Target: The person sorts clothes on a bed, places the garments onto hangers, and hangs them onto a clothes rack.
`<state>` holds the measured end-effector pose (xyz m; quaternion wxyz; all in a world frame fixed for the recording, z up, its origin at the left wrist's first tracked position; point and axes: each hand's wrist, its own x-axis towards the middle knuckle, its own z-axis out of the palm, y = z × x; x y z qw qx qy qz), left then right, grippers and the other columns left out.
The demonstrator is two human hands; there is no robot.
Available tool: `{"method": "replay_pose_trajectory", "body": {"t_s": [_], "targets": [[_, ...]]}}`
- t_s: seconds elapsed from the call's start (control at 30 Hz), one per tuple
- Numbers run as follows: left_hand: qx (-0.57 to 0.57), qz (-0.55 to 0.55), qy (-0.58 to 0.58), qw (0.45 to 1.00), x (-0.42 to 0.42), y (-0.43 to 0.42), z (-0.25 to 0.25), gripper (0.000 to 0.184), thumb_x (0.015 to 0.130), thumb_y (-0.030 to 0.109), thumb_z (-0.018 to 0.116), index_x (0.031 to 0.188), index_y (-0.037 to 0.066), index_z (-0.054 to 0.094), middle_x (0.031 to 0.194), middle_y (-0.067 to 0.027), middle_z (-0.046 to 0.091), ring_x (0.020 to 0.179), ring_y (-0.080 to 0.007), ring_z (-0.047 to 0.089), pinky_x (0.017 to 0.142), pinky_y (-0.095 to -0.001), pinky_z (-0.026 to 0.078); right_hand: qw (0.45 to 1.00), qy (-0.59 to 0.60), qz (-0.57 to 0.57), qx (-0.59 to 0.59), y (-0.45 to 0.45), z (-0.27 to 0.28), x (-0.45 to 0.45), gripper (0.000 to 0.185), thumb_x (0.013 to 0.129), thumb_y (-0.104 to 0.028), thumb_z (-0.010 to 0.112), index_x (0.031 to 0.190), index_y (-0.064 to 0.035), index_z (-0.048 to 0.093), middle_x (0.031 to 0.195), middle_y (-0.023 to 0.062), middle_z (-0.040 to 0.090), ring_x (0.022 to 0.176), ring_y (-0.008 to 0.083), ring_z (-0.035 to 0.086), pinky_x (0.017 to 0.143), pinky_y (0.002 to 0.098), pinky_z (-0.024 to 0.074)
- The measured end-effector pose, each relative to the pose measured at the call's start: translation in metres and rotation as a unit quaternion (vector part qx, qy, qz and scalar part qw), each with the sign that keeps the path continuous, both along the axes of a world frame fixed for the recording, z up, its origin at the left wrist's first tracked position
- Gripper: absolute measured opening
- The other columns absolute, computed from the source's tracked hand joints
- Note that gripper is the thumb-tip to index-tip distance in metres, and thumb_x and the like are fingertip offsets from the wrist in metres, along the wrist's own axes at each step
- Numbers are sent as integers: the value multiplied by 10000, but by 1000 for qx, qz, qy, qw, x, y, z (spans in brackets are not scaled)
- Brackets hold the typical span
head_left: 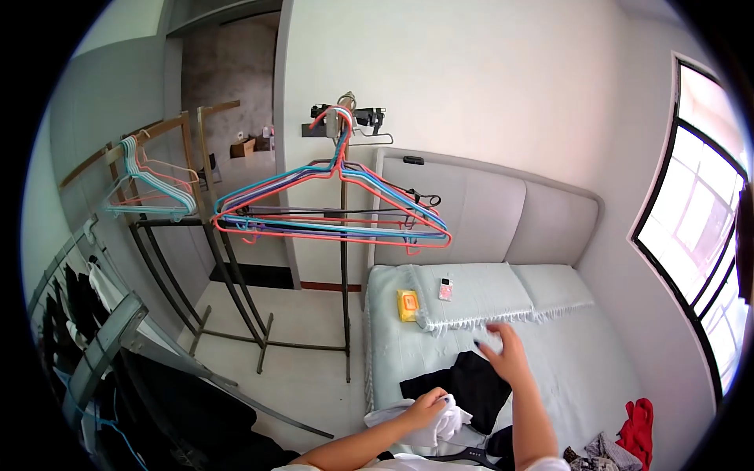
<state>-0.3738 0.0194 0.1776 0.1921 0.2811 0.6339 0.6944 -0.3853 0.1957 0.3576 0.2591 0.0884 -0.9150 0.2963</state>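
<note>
My left hand [428, 407] is closed on a bunched white garment [446, 424] low over the bed, near my body. My right hand [506, 357] is raised above the bed, fingers apart and holding nothing. Below and between the hands, a black garment [473, 386] lies spread on the pale bed cover [581, 357]. A dark strap-like piece [475, 455] shows beside the white garment at the lower edge; I cannot make out what it belongs to.
Red, blue and purple hangers [334, 235] hang from a stand ahead. More hangers [153, 196] are on a rack at left, with dark clothes [173, 408] nearer. A yellow wipes pack [408, 306] lies by the pillows [471, 294]. Red cloth [636, 432] lies at right.
</note>
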Motion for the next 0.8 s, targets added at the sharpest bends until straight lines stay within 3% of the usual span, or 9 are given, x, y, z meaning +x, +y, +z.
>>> {"method": "replay_pose_trajectory", "body": {"t_s": [0.07, 0.2, 0.3, 0.43, 0.5, 0.53, 0.6, 0.63, 0.8], "targets": [[2, 37, -10, 999, -4, -11, -6, 152, 849, 128, 479, 954, 21, 510, 825, -56, 550, 768, -103, 502, 686, -269, 431, 994, 85, 62, -2, -36, 50, -34, 386, 709, -175, 671, 1034, -17, 537, 993, 127, 564, 958, 303, 529, 831, 372, 418], [22, 100, -23, 995, -9, -38, -9, 150, 843, 122, 493, 948, 17, 516, 838, -44, 548, 783, -93, 493, 705, -256, 424, 963, 208, 143, 94, -102, 122, -108, 590, 661, -230, 692, 1162, -41, 446, 1093, 160, 512, 1030, 334, 477, 862, 389, 395], [38, 123, -33, 991, -6, -56, -8, 142, 846, 112, 502, 948, 14, 518, 831, -16, 533, 776, -75, 473, 698, -233, 414, 955, 216, 147, 137, -148, 163, -161, 734, 649, -292, 692, 1257, -41, 365, 1163, 183, 493, 1112, 341, 443, 929, 399, 364], [63, 140, -26, 988, 0, -73, -12, 132, 860, 115, 507, 945, 15, 520, 831, 7, 519, 756, -59, 456, 677, -217, 403, 965, 154, 105, 185, -186, 188, -216, 734, 644, -376, 672, 1240, -45, 401, 1186, 194, 487, 1088, 335, 474, 900, 400, 393], [79, 151, -37, 985, 4, -80, -4, 112, 872, 114, 506, 932, 22, 523, 821, 21, 514, 744, -48, 454, 663, -202, 397, 972, -2, 137, 190, -196, 193, -233, 641, 676, -339, 647, 1203, -44, 433, 1103, 212, 539, 1025, 347, 522, 857, 410, 426], [80, 155, -30, 984, 3, -83, -1, 112, 872, 114, 506, 932, 22, 523, 821, 21, 514, 744, -48, 454, 663, -202, 397, 972, 5, 140, 191, -200, 192, -240, 641, 676, -339, 647, 1203, -44, 433, 1103, 212, 539, 1025, 347, 522, 857, 410, 426], [108, 148, -55, 981, 5, -85, -5, 99, 873, 109, 504, 920, 24, 526, 804, 27, 509, 741, -42, 455, 660, -198, 397, 984, 65, 95, 137, -206, 180, -248, 461, 723, -275, 598, 1103, -38, 488, 979, 204, 591, 931, 368, 557, 803, 428, 444], [104, 150, -46, 982, 5, -85, -4, 113, 870, 119, 512, 927, 23, 531, 799, 19, 518, 738, -44, 462, 651, -202, 402, 982, 99, 110, 118, -209, 177, -252, 262, 748, -165, 532, 966, -19, 539, 912, 204, 600, 876, 387, 556, 768, 443, 442], [36, 149, -40, 987, -2, -85, -24, 150, 886, 119, 485, 990, 17, 522, 863, 8, 527, 791, -50, 484, 706, -198, 410, 974, 141, 109, 139, -205, 179, -251, 164, 720, -68, 494, 846, 6, 569, 877, 216, 591, 841, 393, 548, 756, 463, 432]]}}
